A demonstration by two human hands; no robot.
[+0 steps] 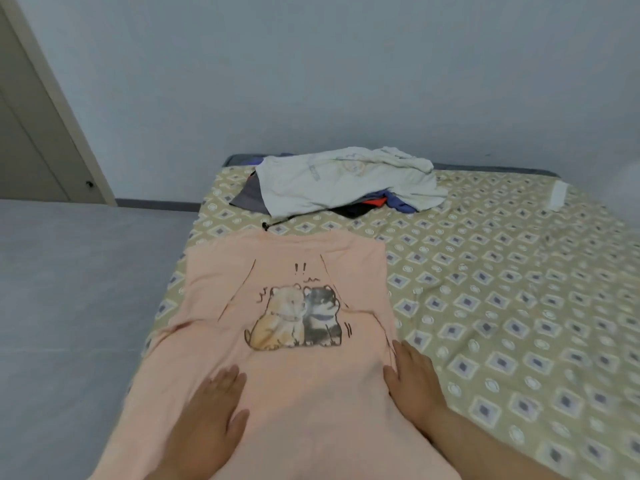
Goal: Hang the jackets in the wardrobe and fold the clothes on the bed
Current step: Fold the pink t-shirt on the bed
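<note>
Bed (502,289) space lies open toward 3 o'clock, its edge meeting the floor (69,289) at 9 o'clock, where a peach T-shirt (294,271) with a two-puppy print lies spread flat under the left hand (214,407) at 7 o'clock and the right hand (412,386) at 5 o'clock, both with fingers straight and pressing, a clothes pile (346,181) at 12 o'clock.
</note>
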